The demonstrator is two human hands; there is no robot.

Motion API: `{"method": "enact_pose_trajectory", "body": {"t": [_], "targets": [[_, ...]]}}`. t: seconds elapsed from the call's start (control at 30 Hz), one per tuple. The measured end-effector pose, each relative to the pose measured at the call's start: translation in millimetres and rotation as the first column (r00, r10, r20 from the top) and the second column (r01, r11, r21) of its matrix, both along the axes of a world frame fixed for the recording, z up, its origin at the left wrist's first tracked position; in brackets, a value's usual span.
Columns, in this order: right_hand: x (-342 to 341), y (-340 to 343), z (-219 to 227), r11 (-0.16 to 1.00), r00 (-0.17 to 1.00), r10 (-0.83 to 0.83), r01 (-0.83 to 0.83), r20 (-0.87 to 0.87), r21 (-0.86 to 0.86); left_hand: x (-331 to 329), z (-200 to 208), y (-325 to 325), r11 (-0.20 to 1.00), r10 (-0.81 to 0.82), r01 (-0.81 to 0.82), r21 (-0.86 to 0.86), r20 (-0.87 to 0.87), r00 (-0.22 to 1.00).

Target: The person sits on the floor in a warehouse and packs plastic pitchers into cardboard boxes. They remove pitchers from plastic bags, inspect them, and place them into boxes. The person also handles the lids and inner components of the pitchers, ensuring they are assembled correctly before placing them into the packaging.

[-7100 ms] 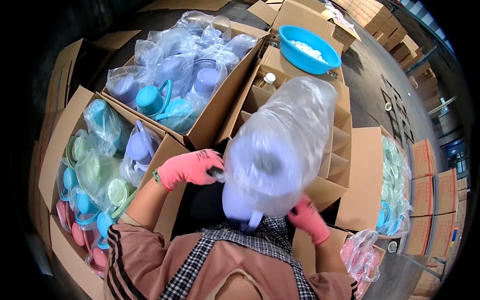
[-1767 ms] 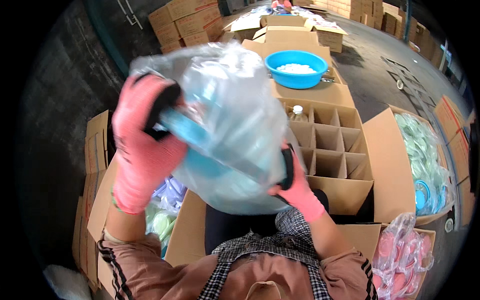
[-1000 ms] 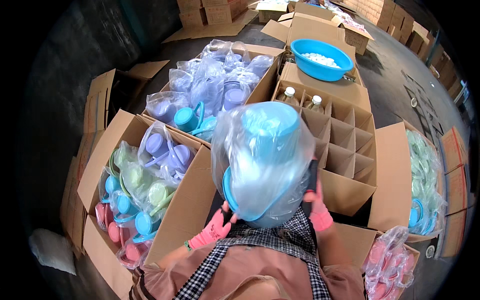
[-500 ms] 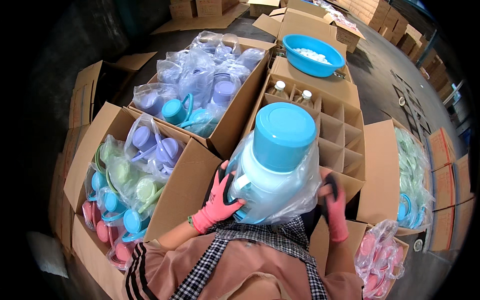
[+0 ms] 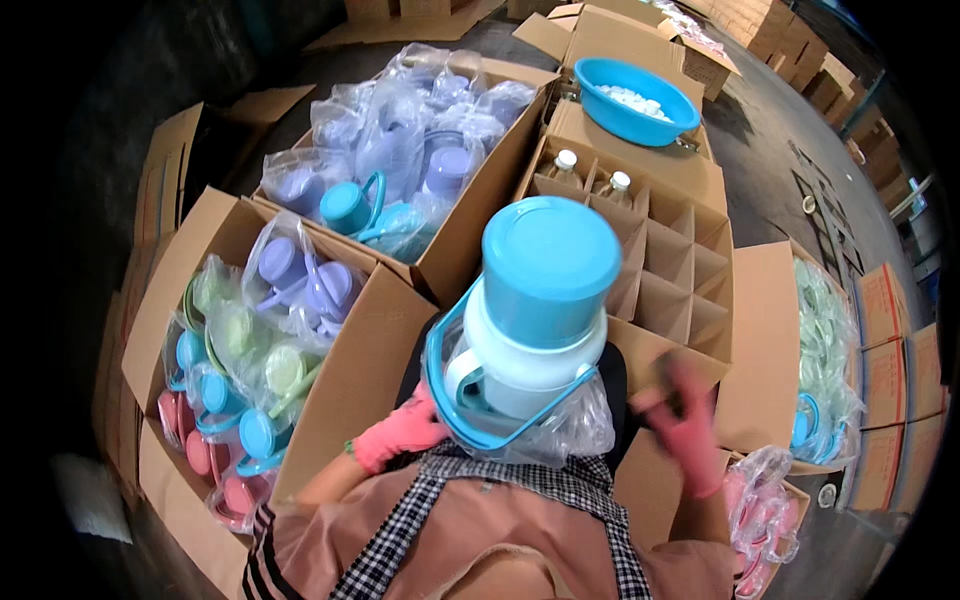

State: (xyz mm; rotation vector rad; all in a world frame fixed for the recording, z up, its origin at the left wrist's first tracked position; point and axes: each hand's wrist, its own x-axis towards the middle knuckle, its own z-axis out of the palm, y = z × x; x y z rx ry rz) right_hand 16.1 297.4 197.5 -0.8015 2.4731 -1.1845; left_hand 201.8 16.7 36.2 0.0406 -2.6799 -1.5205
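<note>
In front of my lap stands a thermos jug (image 5: pixel 550 275) with a broad blue cap, a pale blue body and a small side handle. Its blue carrying handle (image 5: pixel 515 440) hangs down toward me. A clear plastic bag (image 5: pixel 585 420) is bunched around the jug's lower part. My left hand (image 5: pixel 405 435), in a pink and black glove, holds the jug low on its left side; its fingertips are hidden behind the jug. Off to the right, my gloved right hand (image 5: pixel 685 415) is apart from the jug, beside the divided carton (image 5: pixel 655 345), its fingers smeared by motion.
Two glass bottles with white caps (image 5: pixel 620 180) stand in the divided carton. Behind it, a blue basin (image 5: pixel 640 105) holds small white pieces. Open cartons of bagged jugs (image 5: pixel 390 140) and coloured lids with handles (image 5: pixel 285 370) flank my left; bagged green parts (image 5: pixel 825 340) lie at right.
The plastic bag has dropped down the jug, baring its body, and the blue carrying handle has come into view toward me. My left hand has shifted lower; my right hand remains off to the right.
</note>
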Motion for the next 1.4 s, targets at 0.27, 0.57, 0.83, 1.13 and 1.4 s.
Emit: {"method": "enact_pose_trajectory", "body": {"t": [0.27,0.57,0.83,1.13,1.4], "targets": [[-75.6,-113.6,87.2,0.807,0.682,0.590,-0.490,-0.432,0.329,-73.6,34.4,49.3,0.946,0.243,-0.157,0.282,-0.302,0.922],[-60.7,-43.7,93.2,0.683,0.993,0.117,-0.101,0.028,0.723,-85.8,16.3,50.3,0.996,-0.091,0.089,-0.020,-0.290,0.953],[-63.2,6.0,89.6,0.862,0.884,0.262,-0.034,-0.387,0.506,-115.0,47.7,69.8,0.989,-0.129,0.145,0.017,-0.356,0.926],[-4.2,-21.5,93.8,0.716,0.499,0.691,-0.379,-0.523,0.585,-121.8,79.0,70.8,0.746,-0.390,-0.007,-0.666,-0.445,0.806],[4.6,-71.7,6.0,0.728,0.478,0.681,-0.361,-0.555,0.583,-118.1,50.0,25.9,0.784,-0.296,0.157,-0.601,-0.139,0.945]]}}
